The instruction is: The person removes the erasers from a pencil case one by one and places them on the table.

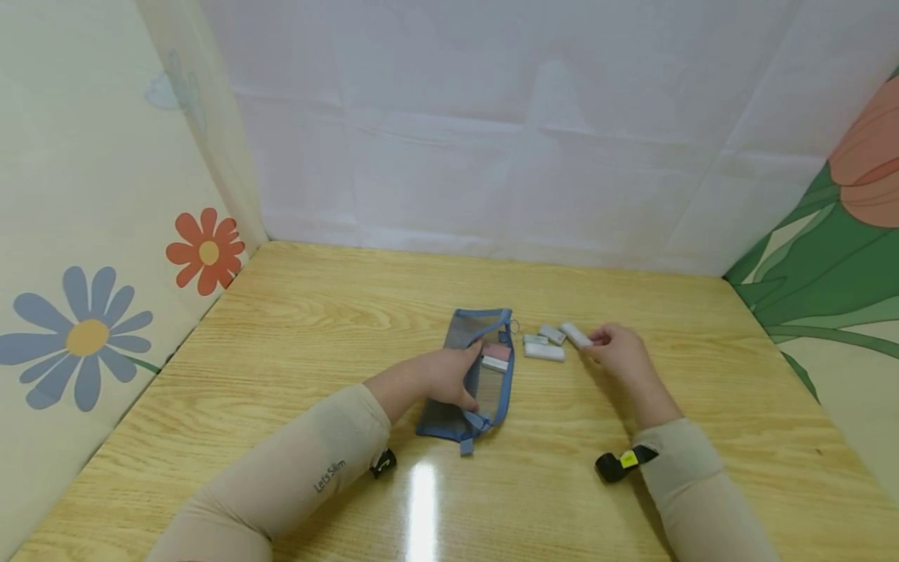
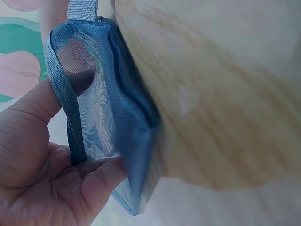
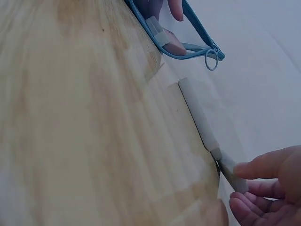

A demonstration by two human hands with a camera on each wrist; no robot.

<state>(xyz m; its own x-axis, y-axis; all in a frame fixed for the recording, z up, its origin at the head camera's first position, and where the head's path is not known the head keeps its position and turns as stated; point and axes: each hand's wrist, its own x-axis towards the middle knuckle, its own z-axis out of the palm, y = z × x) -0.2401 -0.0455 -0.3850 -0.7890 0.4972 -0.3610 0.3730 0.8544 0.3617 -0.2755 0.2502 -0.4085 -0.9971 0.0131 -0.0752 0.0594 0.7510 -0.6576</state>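
Observation:
A blue-edged mesh zipper pouch lies on the table with its mouth spread. My left hand grips it from the left side, thumb and fingers apart at the opening. Through the mouth show a pink eraser and a white eraser. To the right, my right hand pinches the near end of a long white eraser between thumb and fingers. In the right wrist view the thumb lies on top of this eraser.
Between pouch and right hand lie more white erasers, a long one nearest me and a small one behind it. A metal ring hangs at the pouch's far corner. White cloth closes the back of the wooden table.

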